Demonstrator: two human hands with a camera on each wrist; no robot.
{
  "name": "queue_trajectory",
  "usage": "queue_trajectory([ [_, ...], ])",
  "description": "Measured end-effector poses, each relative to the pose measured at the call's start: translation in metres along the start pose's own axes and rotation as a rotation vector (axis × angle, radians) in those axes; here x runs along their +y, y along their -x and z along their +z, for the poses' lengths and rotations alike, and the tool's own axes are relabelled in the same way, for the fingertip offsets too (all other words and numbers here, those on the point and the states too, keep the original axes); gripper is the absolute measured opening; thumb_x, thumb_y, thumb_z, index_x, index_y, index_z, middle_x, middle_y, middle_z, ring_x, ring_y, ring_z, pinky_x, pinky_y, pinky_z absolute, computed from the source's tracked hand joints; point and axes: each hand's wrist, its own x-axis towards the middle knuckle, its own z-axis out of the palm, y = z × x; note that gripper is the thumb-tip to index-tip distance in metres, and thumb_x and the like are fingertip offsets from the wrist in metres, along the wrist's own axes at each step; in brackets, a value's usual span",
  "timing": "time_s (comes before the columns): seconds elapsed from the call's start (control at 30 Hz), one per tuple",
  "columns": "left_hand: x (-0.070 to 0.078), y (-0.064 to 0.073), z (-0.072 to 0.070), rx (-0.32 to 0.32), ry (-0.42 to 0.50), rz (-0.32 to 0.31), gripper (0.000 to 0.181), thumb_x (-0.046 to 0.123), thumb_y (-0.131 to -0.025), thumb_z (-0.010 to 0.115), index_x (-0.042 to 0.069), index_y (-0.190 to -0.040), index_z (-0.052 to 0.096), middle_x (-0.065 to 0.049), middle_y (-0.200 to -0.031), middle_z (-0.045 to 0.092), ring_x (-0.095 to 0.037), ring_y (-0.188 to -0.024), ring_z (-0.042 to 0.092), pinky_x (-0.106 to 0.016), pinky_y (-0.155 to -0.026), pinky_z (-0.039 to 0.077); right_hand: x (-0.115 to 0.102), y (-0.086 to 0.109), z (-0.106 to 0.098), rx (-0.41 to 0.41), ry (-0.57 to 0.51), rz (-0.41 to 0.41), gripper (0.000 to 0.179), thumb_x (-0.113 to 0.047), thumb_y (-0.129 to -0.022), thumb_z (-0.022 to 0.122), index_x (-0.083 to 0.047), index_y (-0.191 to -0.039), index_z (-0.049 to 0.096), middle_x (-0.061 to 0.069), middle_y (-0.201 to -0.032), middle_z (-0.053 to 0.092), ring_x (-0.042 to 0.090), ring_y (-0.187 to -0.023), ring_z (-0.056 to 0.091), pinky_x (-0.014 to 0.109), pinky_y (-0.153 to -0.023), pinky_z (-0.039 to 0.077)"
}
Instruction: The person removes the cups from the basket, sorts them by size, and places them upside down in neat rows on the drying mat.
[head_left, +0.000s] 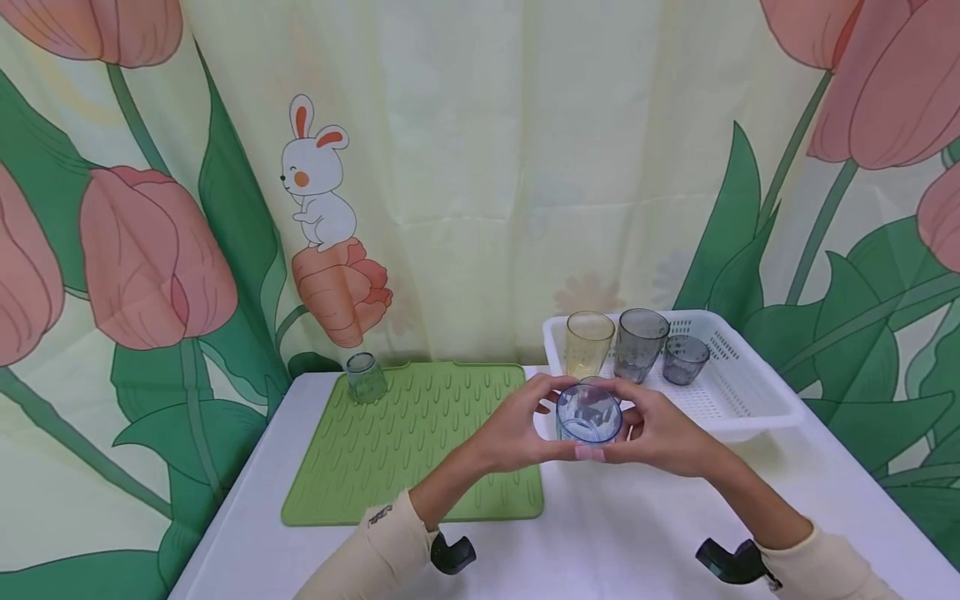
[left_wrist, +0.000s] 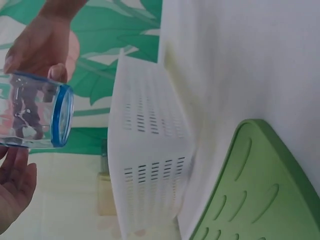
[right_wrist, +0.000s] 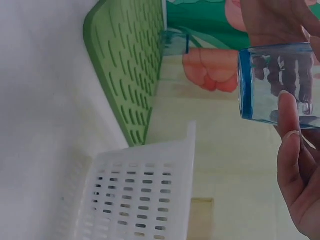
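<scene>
Between both hands, in front of the white basket, a clear blue-tinted glass (head_left: 589,414) is held up off the table. My left hand (head_left: 519,425) grips it from the left, fingers at the far side and thumb at the near side. From the right, my right hand (head_left: 660,429) holds it the same way, and the two thumbtips meet in front. Both wrist views show the glass side-on, its thick blue base (left_wrist: 62,116) turned toward the table. Fingers (right_wrist: 288,115) of a hand lie along its wall in the right wrist view.
The white perforated basket (head_left: 757,408) stands behind on the right, holding a yellow glass (head_left: 588,342), a tall grey glass (head_left: 641,343) and a short grey glass (head_left: 685,360). A green ribbed mat (head_left: 420,467) lies left, with a greenish glass (head_left: 366,379) at its far-left corner. A printed curtain hangs behind.
</scene>
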Motion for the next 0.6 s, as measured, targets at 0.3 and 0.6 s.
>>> queue_trajectory([
  [0.3,0.001,0.003,0.001,0.013,0.026,-0.008,0.073,0.028,-0.076,0.088,0.016,-0.139,0.053,0.003,-0.129,0.059,-0.007,-0.111,0.055,-0.024,-0.095,0.049,0.001,0.003,0.007,0.012,0.004,-0.031,0.081,-0.019,-0.079,0.086,-0.005,-0.145,0.043,0.017,-0.109,0.06,0.01,-0.066,0.063,0.026,-0.057,0.054],
  [0.6,0.005,0.006,-0.003,0.021,0.041,0.006,0.068,0.026,-0.076,0.087,0.014,-0.135,0.056,0.002,-0.123,0.063,-0.01,-0.108,0.058,-0.031,-0.094,0.053,0.013,0.007,0.019,-0.038,-0.083,-0.023,0.084,-0.013,-0.079,0.085,-0.005,-0.148,0.037,0.016,-0.104,0.061,0.01,-0.069,0.06,0.027,-0.057,0.055],
])
